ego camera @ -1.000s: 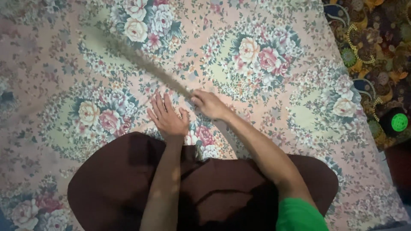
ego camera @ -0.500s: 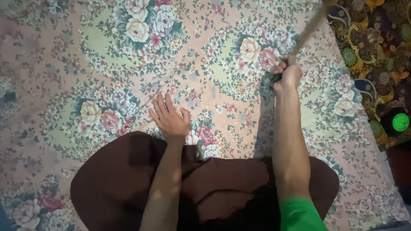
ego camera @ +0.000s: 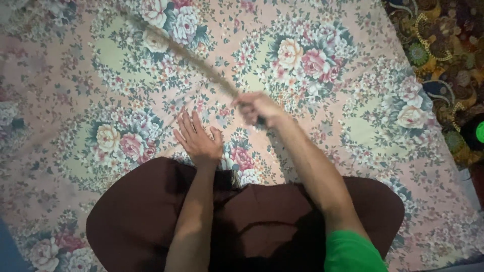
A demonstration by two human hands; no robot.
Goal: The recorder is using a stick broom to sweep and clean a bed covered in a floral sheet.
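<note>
A floral sheet (ego camera: 302, 151), pink with clusters of roses, covers the bed and fills nearly the whole view; it is the landmark here. At its near edge, in the middle, lies the person's dark brown skirt (ego camera: 151, 221), spread wide over the knees and overlapping the sheet. Off the sheet's right edge runs a dark patterned carpet (ego camera: 443, 55) with gold and green swirls, and on it, at the far right, sits a small round green light (ego camera: 480, 132), half cut off by the frame. A thin broom (ego camera: 186, 53) of pale brown straw stretches across the upper left part of the sheet, blurred, slanting from the upper left down toward the sheet's middle. The right hand (ego camera: 257, 107) is at the sheet's middle, its fingers closed around the broom's lower end. The left hand (ego camera: 197, 138) lies flat on the sheet just above the skirt's edge, its fingers spread wide and holding nothing, just beside the right hand and not touching the broom.
</note>
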